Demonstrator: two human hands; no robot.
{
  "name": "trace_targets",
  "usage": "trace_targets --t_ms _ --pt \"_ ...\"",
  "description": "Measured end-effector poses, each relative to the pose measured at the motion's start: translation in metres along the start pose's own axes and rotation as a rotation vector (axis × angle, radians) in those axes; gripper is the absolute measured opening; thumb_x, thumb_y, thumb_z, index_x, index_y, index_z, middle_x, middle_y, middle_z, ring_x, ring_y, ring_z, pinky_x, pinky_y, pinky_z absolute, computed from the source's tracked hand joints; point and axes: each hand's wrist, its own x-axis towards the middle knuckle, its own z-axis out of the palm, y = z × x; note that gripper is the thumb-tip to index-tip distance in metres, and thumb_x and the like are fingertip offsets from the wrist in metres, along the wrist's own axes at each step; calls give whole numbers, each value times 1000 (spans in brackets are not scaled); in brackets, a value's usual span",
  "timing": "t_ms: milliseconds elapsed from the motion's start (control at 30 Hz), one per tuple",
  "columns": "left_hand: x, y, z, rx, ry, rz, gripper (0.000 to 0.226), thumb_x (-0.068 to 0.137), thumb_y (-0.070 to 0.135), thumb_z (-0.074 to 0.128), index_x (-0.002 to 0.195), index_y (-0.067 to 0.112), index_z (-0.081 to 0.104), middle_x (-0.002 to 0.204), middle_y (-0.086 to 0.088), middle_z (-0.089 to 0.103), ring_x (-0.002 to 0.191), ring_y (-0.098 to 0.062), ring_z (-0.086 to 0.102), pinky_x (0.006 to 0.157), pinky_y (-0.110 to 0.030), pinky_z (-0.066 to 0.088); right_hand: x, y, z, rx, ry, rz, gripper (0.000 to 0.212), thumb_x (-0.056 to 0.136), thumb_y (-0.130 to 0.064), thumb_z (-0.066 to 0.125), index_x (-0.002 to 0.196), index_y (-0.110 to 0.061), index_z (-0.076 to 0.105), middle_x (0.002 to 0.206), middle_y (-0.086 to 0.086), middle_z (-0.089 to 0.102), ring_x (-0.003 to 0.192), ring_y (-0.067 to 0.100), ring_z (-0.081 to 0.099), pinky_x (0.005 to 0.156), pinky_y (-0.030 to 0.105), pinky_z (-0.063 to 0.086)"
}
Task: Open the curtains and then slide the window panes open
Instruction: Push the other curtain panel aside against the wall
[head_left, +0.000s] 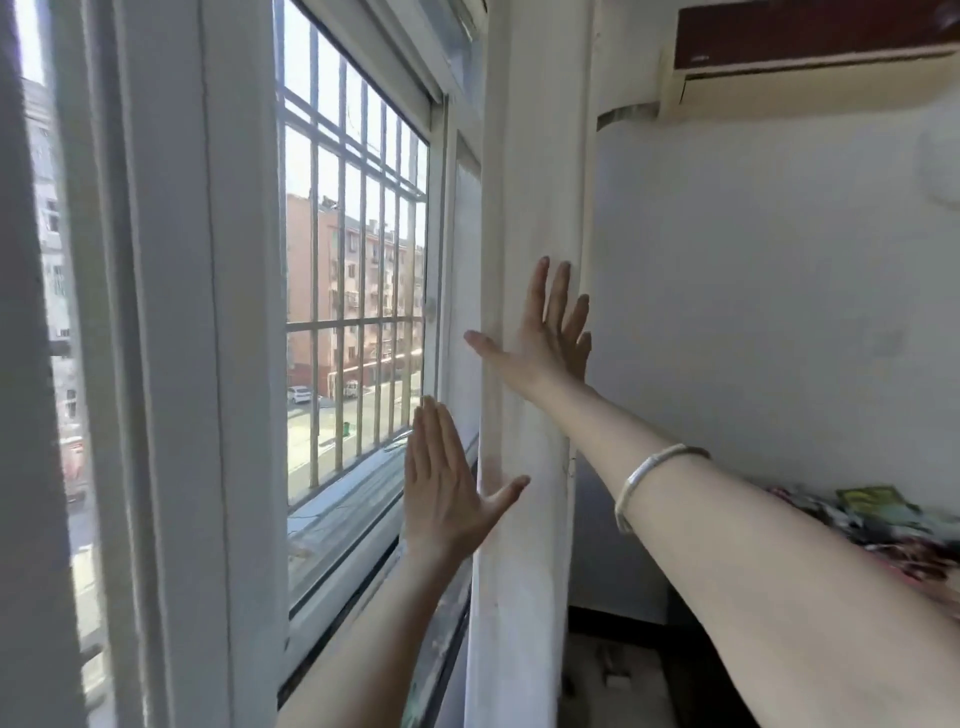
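A white sheer curtain hangs bunched in a narrow column at the right end of the window. My right hand lies flat against it at mid height, fingers spread, thumb pointing left. Lower down, my left hand is flat and open at the curtain's left edge, thumb touching the fabric. The white-framed sliding window pane fills the left half of the view. Through its glass I see metal security bars and buildings outside.
The window sill and track run below my left hand. A white wall stands to the right with an air conditioner mounted high. Colourful clutter lies at lower right. A silver bracelet sits on my right wrist.
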Motion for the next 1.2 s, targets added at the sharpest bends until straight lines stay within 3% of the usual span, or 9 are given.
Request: trace_targets --t_ms 133,267,400,533,667,867,1000,1100,1200 --pt "26 4 30 -77 -35 -7 114 69 76 38 122 10 -38 136 -5 -37 127 -19 -35 110 -32 -15 22 -1 19 -34 21 54 108 76 -64 51 140 -26 -26 151 -1 -31 141 37 -17 111 57 8" --pt "50 9 67 -98 -46 6 112 71 74 35 126 6 -34 136 -8 -36 125 -21 -36 110 -32 -14 48 15 37 -41 44 63 93 86 -52 47 142 -26 -23 151 -1 -31 140 39 -15 110 59 9" --pt "76 11 104 -158 7 -21 96 84 60 35 123 10 -37 139 -8 -35 127 -18 -35 110 -30 -14 79 41 54 -110 56 70 79 93 -44 37 143 -24 -21 153 1 -28 141 41 -11 109 59 14" --pt "115 13 148 -156 66 -36 75 94 39 28 125 7 -33 151 -18 -19 138 -25 -21 111 -32 -12 118 76 77 -154 59 50 70 95 -41 30 143 -25 -20 153 -1 -26 141 39 -11 109 59 13" --pt "150 22 185 -166 76 -30 70 96 35 24 123 7 -33 149 -15 -23 134 -25 -25 112 -33 -10 159 104 96 -162 67 7 67 96 -38 28 144 -25 -18 154 -1 -24 141 39 -11 109 58 12" --pt "197 33 253 -98 82 -22 66 80 49 -10 126 5 -30 151 -19 -17 137 -30 -21 105 -30 -26 216 163 131 -181 37 4 66 97 -35 27 144 -23 -18 154 -2 -24 141 39 -12 110 58 11" --pt "225 33 304 -130 198 10 74 88 36 9 115 4 -52 150 -23 2 138 -35 0 100 -29 -30 256 203 161 -182 19 48 64 98 -32 26 144 -23 -16 154 -2 -23 141 39 -13 111 56 10" --pt "253 36 340 -71 296 95 78 87 31 21 126 -4 -38 142 -22 34 131 -35 34 103 -34 -19 286 228 184 -195 15 71 64 98 -32 27 145 -22 -15 154 0 -22 141 40 -13 112 56 8" --pt "286 36 374 -175 208 29 73 93 27 30 129 -7 -23 148 -21 9 137 -39 14 98 -24 -31 317 253 203 -231 32 91 63 98 -32 27 145 -21 -15 155 0 -21 140 41 -12 111 57 8"
